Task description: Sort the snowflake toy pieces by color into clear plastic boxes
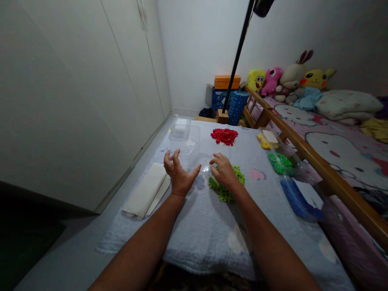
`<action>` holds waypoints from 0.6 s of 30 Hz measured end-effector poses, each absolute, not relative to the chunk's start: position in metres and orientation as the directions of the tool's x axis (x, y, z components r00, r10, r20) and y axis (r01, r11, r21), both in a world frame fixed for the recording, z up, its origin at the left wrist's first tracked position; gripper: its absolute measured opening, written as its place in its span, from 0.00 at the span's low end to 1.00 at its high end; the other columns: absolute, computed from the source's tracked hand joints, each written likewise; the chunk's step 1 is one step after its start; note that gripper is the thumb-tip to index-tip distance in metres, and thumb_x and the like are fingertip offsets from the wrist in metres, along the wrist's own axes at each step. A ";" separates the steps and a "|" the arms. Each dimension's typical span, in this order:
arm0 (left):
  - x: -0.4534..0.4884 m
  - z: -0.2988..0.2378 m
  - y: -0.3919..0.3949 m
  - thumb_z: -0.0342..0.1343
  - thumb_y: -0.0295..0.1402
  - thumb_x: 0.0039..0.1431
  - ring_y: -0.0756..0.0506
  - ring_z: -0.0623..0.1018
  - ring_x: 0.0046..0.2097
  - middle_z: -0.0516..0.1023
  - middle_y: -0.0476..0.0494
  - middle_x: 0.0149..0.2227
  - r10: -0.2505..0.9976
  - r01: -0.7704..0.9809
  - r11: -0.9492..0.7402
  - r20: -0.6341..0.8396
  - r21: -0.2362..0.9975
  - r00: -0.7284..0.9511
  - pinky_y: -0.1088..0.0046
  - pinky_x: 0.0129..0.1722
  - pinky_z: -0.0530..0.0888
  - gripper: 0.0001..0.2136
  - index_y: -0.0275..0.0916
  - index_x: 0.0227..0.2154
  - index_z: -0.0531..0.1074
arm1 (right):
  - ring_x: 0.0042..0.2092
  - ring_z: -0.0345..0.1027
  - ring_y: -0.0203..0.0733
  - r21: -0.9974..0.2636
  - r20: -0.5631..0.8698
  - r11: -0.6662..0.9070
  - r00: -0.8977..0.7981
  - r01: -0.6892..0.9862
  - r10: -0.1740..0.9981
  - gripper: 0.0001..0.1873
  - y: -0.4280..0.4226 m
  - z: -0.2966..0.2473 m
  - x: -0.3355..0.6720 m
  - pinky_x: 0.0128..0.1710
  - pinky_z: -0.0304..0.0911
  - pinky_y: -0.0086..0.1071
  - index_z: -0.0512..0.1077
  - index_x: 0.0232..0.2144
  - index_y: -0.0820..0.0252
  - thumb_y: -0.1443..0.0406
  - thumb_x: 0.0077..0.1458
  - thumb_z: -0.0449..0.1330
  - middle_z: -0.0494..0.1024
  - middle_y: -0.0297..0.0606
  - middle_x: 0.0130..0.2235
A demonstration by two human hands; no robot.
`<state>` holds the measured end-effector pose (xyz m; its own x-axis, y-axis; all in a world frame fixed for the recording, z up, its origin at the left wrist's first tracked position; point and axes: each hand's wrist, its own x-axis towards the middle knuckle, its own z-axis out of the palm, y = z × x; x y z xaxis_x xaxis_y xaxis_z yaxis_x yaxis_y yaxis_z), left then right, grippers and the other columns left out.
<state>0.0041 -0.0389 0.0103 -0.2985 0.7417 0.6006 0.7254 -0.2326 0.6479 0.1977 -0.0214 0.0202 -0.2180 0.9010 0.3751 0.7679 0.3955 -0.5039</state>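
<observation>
My left hand (181, 178) is held above the cloth with its thumb and fingers spread apart, and nothing shows in its grasp. My right hand (223, 170) hovers by the light green plastic lattice pieces (226, 193), covering part of them; its fingers are loosely curled and apart. Between both hands is a clear plastic container (206, 169), hard to make out; whether my fingertips touch it I cannot tell. Beyond my right hand lies a pile of red plastic pieces (224, 136).
Folded cream cloth (144, 190) lies at left. Clear boxes (181, 126) stand at the far left corner. Along the right edge are containers with yellow pieces (263, 141), green pieces (279, 162) and blue pieces (298, 199). A wooden bed rail (321, 161) borders the table; a black pole (239, 52) rises behind.
</observation>
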 end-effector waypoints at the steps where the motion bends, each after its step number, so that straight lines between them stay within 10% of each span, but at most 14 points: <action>1: 0.000 0.011 -0.036 0.72 0.46 0.47 0.27 0.58 0.70 0.53 0.26 0.67 0.744 0.720 -0.202 0.582 0.664 -0.328 0.46 0.69 0.59 0.44 0.40 0.64 0.59 | 0.67 0.61 0.54 -0.487 0.383 0.415 -0.239 0.768 0.892 0.12 -0.025 0.022 0.196 0.71 0.52 0.54 0.79 0.43 0.60 0.68 0.57 0.60 0.75 0.51 0.61; 18: -0.026 0.021 -0.017 0.72 0.45 0.48 0.24 0.58 0.70 0.54 0.27 0.70 0.812 0.750 0.184 0.331 0.636 -0.480 0.42 0.67 0.56 0.38 0.43 0.61 0.66 | 0.60 0.65 0.58 -0.332 0.330 0.434 -0.328 0.838 0.885 0.13 -0.052 0.040 0.182 0.64 0.53 0.53 0.79 0.46 0.58 0.63 0.58 0.65 0.81 0.48 0.49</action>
<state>-0.0262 -0.0174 0.0213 -0.4799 0.8124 0.3313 0.7499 0.1839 0.6355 0.1825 -0.0520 0.0399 -0.3275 0.8853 0.3302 0.8377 0.4337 -0.3320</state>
